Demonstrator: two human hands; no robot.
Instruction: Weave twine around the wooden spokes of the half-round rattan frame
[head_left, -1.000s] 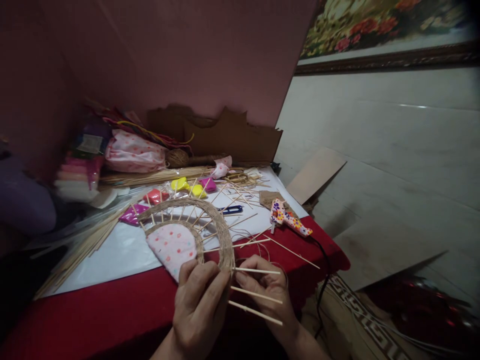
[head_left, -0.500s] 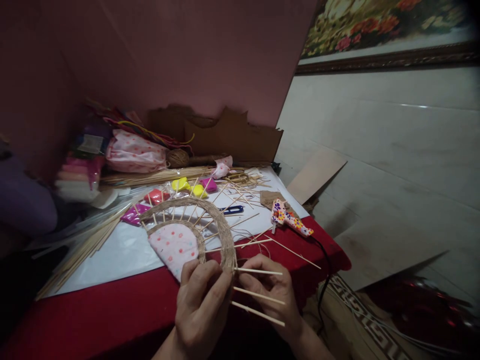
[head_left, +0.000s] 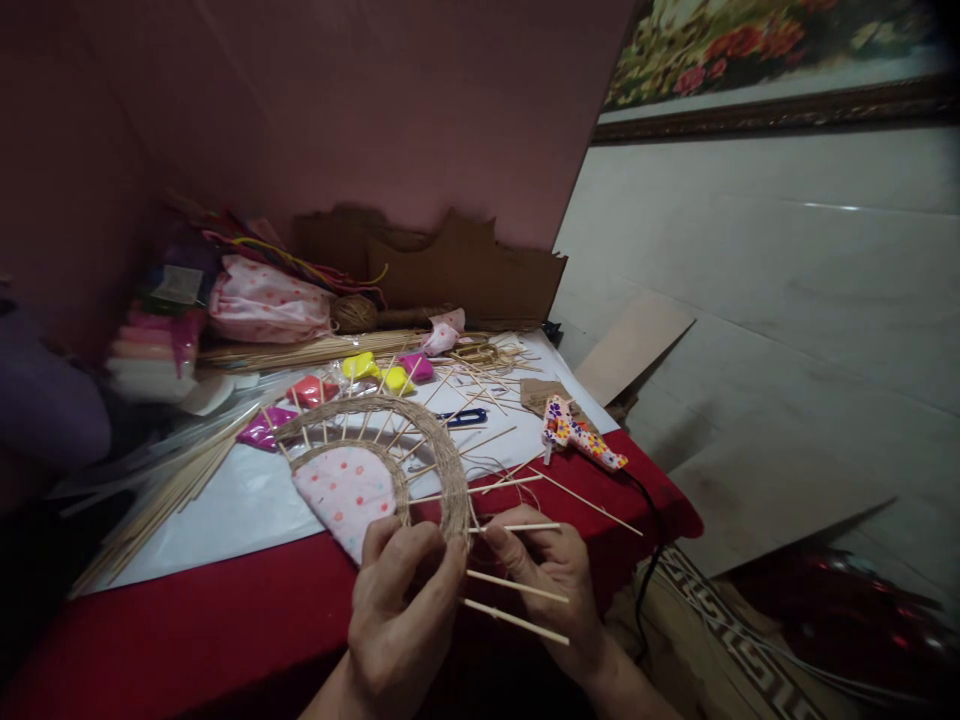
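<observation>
Bundle of thin sticks [head_left: 154, 495], left: laid slantwise over a clear plastic sheet, lengths roughly aligned, probably to keep them in order.

Magenta packet [head_left: 264, 428]: on the table, just beyond the left end of the half-round frame.

Spotted cloth bundle [head_left: 262, 300], far left: set toward the wall, seemingly as stock kept out of the working area. Ball of twine [head_left: 354, 314] just to its right.

Half-round frame [head_left: 454, 485], near centre: two twine bands across radiating sticks, a spotted cloth panel [head_left: 349, 490] inside the inner band. Held tilted over the table's near edge, which appears to leave the projecting stick ends free to reach.

Left hand [head_left: 405, 600]: closed on the near right part of the frame, thumb against the outer band, presumably as an anchor.

Blue cutter [head_left: 463, 418]: beyond the frame, on white sheeting.

Right hand [head_left: 555, 580]: fingers curled, thumb and forefinger close beside a projecting stick; whether they pinch a strand cannot be told.

Flower-patterned glue gun [head_left: 581, 438], right: lying beside a cardboard scrap [head_left: 544, 397], apparently parked within reach; its cord [head_left: 645, 560] drops off the table.
</observation>
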